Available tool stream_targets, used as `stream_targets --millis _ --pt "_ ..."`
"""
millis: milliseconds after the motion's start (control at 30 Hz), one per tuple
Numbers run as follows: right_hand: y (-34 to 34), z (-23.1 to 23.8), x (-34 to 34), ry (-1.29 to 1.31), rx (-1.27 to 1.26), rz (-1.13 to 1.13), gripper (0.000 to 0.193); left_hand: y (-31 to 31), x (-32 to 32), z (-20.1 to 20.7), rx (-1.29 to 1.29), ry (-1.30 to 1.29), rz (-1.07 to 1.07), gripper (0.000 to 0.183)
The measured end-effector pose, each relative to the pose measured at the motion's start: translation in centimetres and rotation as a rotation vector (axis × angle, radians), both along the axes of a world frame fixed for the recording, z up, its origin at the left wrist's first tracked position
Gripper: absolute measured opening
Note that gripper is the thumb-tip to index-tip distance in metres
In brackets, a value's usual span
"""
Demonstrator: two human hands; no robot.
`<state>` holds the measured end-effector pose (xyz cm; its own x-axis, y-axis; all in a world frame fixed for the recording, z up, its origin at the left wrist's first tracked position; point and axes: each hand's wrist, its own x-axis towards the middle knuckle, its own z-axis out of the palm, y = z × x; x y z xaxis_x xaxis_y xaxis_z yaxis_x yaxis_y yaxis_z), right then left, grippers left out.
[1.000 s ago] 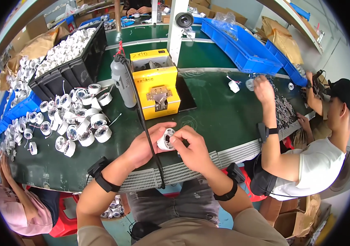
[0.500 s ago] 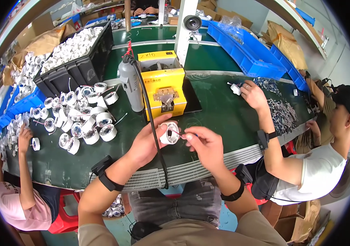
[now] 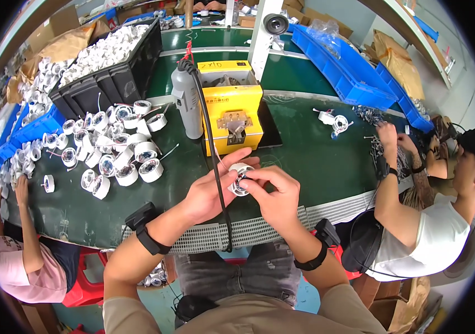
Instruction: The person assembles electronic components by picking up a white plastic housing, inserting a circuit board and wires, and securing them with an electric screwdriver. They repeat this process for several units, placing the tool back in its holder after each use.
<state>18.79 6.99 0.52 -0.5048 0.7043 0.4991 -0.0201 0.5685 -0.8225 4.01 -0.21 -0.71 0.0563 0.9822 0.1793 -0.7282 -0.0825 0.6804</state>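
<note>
Near the front of the green table my left hand (image 3: 208, 195) grips a small white round housing (image 3: 234, 188), its open face tilted toward me. My right hand (image 3: 279, 196) is closed, thumb and forefinger pinched at the dark inside of the housing. What sits between those fingertips is mostly hidden. A black cable (image 3: 213, 147) hangs down across my left hand. Just beyond my hands stands a yellow machine (image 3: 232, 106) with a metal fixture on its front. Beside it hangs a grey cylindrical tool (image 3: 187, 103).
To the left lies a pile of white housings (image 3: 116, 177) with wires, before a heaped black crate (image 3: 101, 86). Two wired housings (image 3: 335, 123) lie right of the machine. Blue trays (image 3: 344, 75) stand farther back. Co-workers sit at both sides; one's hand (image 3: 386, 135) reaches into loose wired parts.
My right fingers have moved from pulling thin wires beside the housing to its open face. The right co-worker's hand left a housing on the table and moved right to the parts heap.
</note>
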Motion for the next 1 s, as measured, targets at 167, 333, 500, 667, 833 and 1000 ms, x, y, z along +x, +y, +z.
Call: stream_targets --millis 167,333,500,667,833,1000 --pt "1.1 -0.1 -0.1 0.047 0.14 0.033 0.019 0.1 0.1 -0.3 0.029 -0.014 -0.034 0.049" --pt "1.1 -0.4 -1.0 0.165 -0.274 0.124 0.033 0.1 -0.2 -1.3 0.047 0.158 0.05 0.065" --pt "2.6 -1.0 0.0 -0.057 -0.298 0.233 0.024 0.3 -0.7 -0.2 -0.111 0.54 0.109 0.059" --pt "4.9 0.8 -0.7 -0.228 -0.103 0.348 0.021 0.6 -2.2 0.1 -0.111 0.522 0.041 0.048" --pt "3.5 3.9 -8.9 -0.103 0.251 0.037 0.056 0.9 -2.0 -1.5 -0.317 0.528 0.137 0.029" --pt "3.9 2.9 -13.6 0.16 0.115 0.229 0.053 0.9 -1.8 -1.6 -0.386 0.412 0.192 0.027"
